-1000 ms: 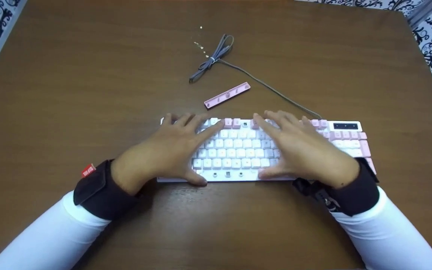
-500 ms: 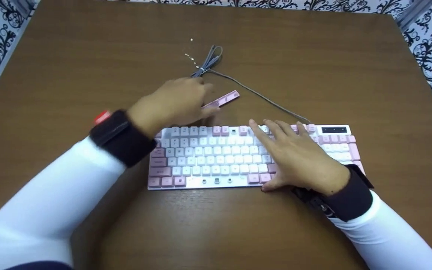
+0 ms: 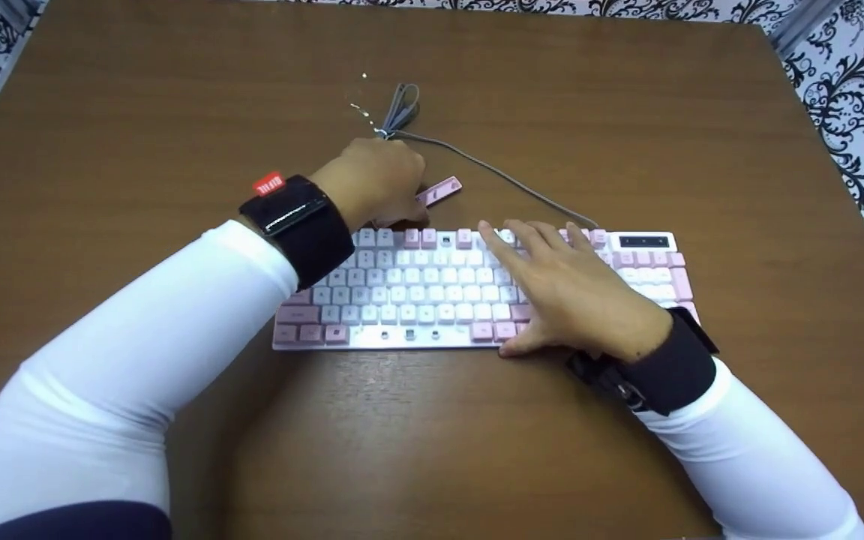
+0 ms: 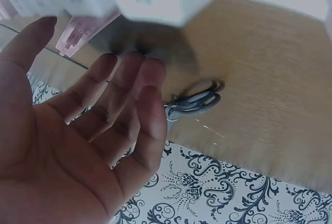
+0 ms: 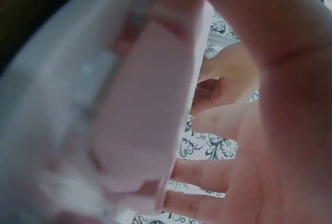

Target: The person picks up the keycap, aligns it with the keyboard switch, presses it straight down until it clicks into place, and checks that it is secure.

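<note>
A white and pink computer keyboard (image 3: 424, 285) lies on the table, with bare sockets (image 3: 410, 335) where the spacebar sits. My right hand (image 3: 567, 289) spans its right part, thumb at the front edge, fingertips at the back edge, holding it. Behind the keyboard lies a loose pink spacebar (image 3: 443, 190), its left part hidden by my left hand (image 3: 381, 180). In the left wrist view, that hand's fingers bend loosely with a gap between thumb and fingertips. The spacebar (image 4: 80, 35) shows just past the thumb there.
A grey cable (image 3: 499, 177) runs from the keyboard's back to a tied bundle (image 3: 402, 109) beyond my left hand. Small pale crumbs (image 3: 361, 110) lie beside the bundle. The brown wooden table (image 3: 139, 112) ends at patterned black and white surroundings.
My left hand has left the keyboard's left side and moved forward over the spacebar's left part. My right hand stays on the keyboard. The head view has shifted slightly.
</note>
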`<state>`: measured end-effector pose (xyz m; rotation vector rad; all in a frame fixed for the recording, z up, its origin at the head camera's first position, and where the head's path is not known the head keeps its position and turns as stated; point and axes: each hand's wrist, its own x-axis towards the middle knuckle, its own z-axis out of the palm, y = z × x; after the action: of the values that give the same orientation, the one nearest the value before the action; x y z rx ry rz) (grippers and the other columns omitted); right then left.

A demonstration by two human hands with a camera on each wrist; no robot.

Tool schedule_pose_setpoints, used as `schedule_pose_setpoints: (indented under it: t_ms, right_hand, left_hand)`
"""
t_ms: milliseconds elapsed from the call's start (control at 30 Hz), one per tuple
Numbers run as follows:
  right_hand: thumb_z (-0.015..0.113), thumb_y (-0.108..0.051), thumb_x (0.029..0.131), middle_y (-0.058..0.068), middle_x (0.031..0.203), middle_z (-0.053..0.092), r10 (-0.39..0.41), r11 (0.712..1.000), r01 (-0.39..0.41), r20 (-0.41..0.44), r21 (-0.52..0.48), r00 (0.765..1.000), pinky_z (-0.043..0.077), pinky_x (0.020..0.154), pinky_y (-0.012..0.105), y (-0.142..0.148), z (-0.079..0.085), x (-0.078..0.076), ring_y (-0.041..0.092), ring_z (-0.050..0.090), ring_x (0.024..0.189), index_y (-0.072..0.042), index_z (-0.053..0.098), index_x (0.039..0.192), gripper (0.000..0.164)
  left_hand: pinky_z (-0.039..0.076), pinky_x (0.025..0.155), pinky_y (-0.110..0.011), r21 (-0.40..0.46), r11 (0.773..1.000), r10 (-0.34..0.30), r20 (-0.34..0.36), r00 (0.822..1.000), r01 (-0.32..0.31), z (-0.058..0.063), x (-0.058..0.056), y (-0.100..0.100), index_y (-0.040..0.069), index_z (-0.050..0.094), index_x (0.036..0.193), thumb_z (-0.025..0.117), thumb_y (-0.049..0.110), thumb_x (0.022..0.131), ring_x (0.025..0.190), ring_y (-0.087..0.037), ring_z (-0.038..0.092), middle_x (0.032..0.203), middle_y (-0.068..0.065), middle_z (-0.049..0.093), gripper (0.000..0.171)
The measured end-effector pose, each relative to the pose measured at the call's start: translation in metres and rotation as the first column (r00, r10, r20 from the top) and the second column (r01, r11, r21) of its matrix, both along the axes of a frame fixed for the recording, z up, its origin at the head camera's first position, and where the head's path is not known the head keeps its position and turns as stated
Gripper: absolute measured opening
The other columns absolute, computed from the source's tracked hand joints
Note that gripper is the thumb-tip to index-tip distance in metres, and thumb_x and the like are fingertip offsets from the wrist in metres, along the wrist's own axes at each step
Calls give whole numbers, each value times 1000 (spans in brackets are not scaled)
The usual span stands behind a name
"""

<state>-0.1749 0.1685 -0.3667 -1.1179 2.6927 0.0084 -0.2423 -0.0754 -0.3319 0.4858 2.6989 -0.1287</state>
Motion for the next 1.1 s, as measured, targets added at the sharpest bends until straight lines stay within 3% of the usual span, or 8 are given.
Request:
schedule_pose_setpoints:
  t_ms: [300,533,833,1000,1100]
  right_hand:
    - [81,-73,59,20,160,29,3,1000,-4,-19,-22,1000,23,113,71,2,-4,-4,41,31,145,-16,11,162,137]
    - [81,-73,60,21,159,30,6,1000,-6,-15,-18,1000,22,114,71,2,-3,-5,42,31,145,-18,10,162,136]
    - [82,-72,59,21,159,30,17,999,-18,-16,-32,1000,22,113,71,1,-5,-5,40,31,144,-20,7,163,138]
    - [82,-71,60,21,158,30,24,999,-25,-15,-46,1000,22,113,71,4,-6,-4,40,30,145,-22,6,163,137]
    - [82,-71,60,21,157,31,34,997,-35,-21,-64,999,22,113,72,5,-6,-3,39,31,145,-24,8,163,135]
  left_hand:
    - [54,87,-56,-59,997,-59,-67,996,55,-9,-2,-4,0,65,108,53,25,95,109,-38,64,117,-20,66,30]
    - [56,84,-54,-77,995,-77,-105,992,69,-9,1,-11,-1,64,108,53,11,90,102,-39,66,110,-20,67,24]
    - [53,90,-54,70,995,-65,-147,987,76,0,16,-29,1,55,119,69,23,87,101,-40,65,110,-20,67,41]
    - [56,83,-51,229,968,-64,-164,984,101,2,28,-35,2,56,115,64,19,93,92,-36,68,101,-16,69,29]
    - [55,78,-49,277,956,-55,-166,984,100,3,36,-38,3,56,113,59,19,97,85,-33,66,95,-14,67,22]
